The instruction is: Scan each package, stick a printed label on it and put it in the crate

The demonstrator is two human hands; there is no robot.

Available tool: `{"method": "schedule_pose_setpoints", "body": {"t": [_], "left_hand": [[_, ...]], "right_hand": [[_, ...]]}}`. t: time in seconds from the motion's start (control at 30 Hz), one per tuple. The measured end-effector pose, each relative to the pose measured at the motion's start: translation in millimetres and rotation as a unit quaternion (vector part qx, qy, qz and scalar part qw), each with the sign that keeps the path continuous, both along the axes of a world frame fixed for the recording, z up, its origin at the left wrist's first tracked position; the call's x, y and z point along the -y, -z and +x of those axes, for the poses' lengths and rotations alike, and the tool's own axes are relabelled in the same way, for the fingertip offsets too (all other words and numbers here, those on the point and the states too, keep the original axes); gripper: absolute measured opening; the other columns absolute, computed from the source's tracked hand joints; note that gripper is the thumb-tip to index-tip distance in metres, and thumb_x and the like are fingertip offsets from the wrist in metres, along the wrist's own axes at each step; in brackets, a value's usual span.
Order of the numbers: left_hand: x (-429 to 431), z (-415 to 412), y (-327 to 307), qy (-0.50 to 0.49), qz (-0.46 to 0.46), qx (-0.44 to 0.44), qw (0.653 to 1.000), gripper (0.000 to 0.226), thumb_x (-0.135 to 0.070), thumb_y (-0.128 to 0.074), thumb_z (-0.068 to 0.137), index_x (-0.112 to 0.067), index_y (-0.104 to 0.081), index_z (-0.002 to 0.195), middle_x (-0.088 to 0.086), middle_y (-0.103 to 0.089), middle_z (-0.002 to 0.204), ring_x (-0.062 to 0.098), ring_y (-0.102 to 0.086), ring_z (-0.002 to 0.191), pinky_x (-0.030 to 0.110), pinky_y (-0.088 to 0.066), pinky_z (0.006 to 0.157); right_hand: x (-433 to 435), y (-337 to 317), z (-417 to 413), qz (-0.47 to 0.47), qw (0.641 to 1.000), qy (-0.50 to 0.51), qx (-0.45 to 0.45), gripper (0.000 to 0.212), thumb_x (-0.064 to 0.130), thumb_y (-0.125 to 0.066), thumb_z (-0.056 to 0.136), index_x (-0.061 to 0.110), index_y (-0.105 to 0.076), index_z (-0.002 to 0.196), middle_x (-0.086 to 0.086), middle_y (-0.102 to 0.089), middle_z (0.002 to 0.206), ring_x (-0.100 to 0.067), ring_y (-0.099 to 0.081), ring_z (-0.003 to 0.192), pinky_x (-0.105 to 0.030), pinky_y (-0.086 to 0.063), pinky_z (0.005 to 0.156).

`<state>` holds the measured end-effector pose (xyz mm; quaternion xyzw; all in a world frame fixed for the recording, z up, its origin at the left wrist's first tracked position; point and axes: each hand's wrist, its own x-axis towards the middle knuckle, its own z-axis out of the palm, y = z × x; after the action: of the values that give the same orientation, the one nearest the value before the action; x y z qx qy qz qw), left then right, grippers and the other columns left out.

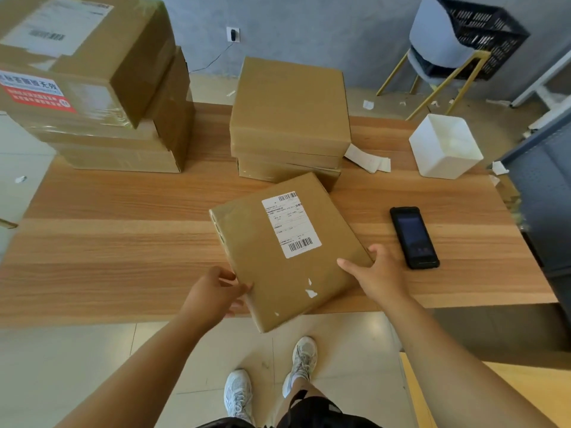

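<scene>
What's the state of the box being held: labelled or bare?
Labelled: a white label with barcodes lies flat on the box, held by the left hand and right hand.

Tally as I count it: one labelled package [287,251], three boxes in the middle stack [290,112] (the left stack [92,88] overlaps too much to tally), one scanner [414,237], one white bin [448,163], one crate [488,35], one chair [438,35], my two shoes [304,356].

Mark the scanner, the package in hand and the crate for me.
scanner [413,236]: head view, middle of its dark screen.
package [268,273]: head view, bare cardboard of its top face.
crate [494,32]: head view, black lattice side wall.
</scene>
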<state>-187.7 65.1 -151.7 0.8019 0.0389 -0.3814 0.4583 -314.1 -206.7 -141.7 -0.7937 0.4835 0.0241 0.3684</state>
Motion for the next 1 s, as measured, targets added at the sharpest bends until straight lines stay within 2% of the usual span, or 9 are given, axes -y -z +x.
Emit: {"method": "schedule_pose_setpoints", "body": {"t": [0.13,0.23,0.33,0.47,0.57,0.63,0.7,0.87,1.0], "left_hand": [[3.5,4.3,-1.3,0.025,0.018,0.081,0.996,0.037,-0.030,-0.068,0.082,-0.020,-0.052,0.114,0.001,-0.066,0.094,0.020,-0.066,0.082,0.044,-0.056,0.075],[10.3,9.7,-2.8,0.042,0.001,0.134,0.990,0.043,-0.026,-0.066,0.084,-0.022,-0.050,0.123,-0.010,-0.062,0.099,0.003,-0.061,0.082,0.020,-0.046,0.060],[24.9,11.9,-5.0,0.065,-0.011,0.153,0.986,0.044,-0.022,-0.065,0.085,-0.024,-0.049,0.126,-0.014,-0.058,0.098,-0.006,-0.056,0.079,0.011,-0.039,0.055],[39.1,12.8,-5.2,0.082,-0.003,0.163,0.983,0.044,-0.023,-0.066,0.084,-0.021,-0.048,0.125,-0.008,-0.059,0.104,0.000,-0.058,0.082,0.014,-0.040,0.057],[44.6,14.4,-8.3,0.100,0.039,0.169,0.980,0.044,-0.029,-0.067,0.082,-0.021,-0.048,0.121,-0.005,-0.057,0.111,0.003,-0.057,0.083,0.020,-0.042,0.059],[46.0,14.6,-11.8,0.115,0.078,0.210,0.968,0.044,-0.033,-0.068,0.081,-0.019,-0.051,0.119,-0.003,-0.053,0.114,0.011,-0.057,0.088,0.025,-0.043,0.066],[48.0,13.3,-16.4,0.124,0.096,0.274,0.949,0.038,-0.032,-0.069,0.081,-0.017,-0.056,0.113,-0.001,-0.051,0.114,0.017,-0.056,0.094,0.029,-0.044,0.073],[76.7,3.4,-31.6,0.167,0.064,0.344,0.922,0.026,-0.022,-0.073,0.078,-0.013,-0.064,0.101,0.001,-0.059,0.100,0.018,-0.060,0.089,0.028,-0.047,0.072],[124.2,-7.2,-34.5,0.219,0.063,0.370,0.901,0.027,-0.017,-0.073,0.079,-0.010,-0.066,0.104,0.004,-0.061,0.105,0.023,-0.056,0.098,0.030,-0.045,0.078]], "right_hand": [[-11.0,1.4,-24.8,0.013,1.000,-0.015,-0.024,0.056,0.062,-0.066,0.074,0.027,-0.049,0.114,0.016,-0.056,0.096,-0.009,-0.055,0.086,-0.030,-0.044,0.066],[-12.6,4.5,-34.9,0.009,1.000,-0.004,-0.028,0.034,0.052,-0.064,0.082,0.021,-0.052,0.090,0.009,-0.060,0.090,-0.008,-0.056,0.077,-0.032,-0.049,0.069],[-10.6,4.5,-30.8,0.005,1.000,0.006,-0.008,0.029,0.042,-0.062,0.088,0.022,-0.053,0.105,0.012,-0.059,0.093,-0.006,-0.054,0.078,-0.024,-0.043,0.061],[4.1,2.2,-15.9,-0.019,1.000,-0.003,-0.012,0.046,0.039,-0.056,0.093,0.017,-0.048,0.132,0.001,-0.059,0.122,-0.018,-0.057,0.100,-0.028,-0.041,0.070],[20.0,1.5,-10.8,-0.007,0.999,-0.025,-0.030,0.049,0.044,-0.055,0.092,0.019,-0.045,0.133,0.005,-0.057,0.116,-0.012,-0.050,0.087,-0.023,-0.037,0.059],[31.9,0.7,-11.3,0.006,0.997,-0.054,-0.049,0.053,0.048,-0.056,0.090,0.020,-0.045,0.134,0.007,-0.054,0.107,-0.009,-0.048,0.086,-0.021,-0.038,0.061],[45.5,-1.0,-14.5,0.022,0.995,-0.084,-0.059,0.053,0.051,-0.057,0.089,0.021,-0.048,0.132,0.007,-0.056,0.110,-0.009,-0.050,0.091,-0.024,-0.042,0.069],[83.1,-4.0,-32.6,-0.001,0.993,-0.112,-0.028,0.031,0.048,-0.058,0.089,0.028,-0.059,0.112,0.021,-0.054,0.091,0.003,-0.053,0.082,-0.017,-0.040,0.062],[116.7,-0.3,-49.6,-0.078,0.990,-0.097,-0.066,0.021,0.043,-0.057,0.091,0.023,-0.060,0.099,0.012,-0.060,0.086,-0.006,-0.056,0.076,-0.024,-0.046,0.061]]}}
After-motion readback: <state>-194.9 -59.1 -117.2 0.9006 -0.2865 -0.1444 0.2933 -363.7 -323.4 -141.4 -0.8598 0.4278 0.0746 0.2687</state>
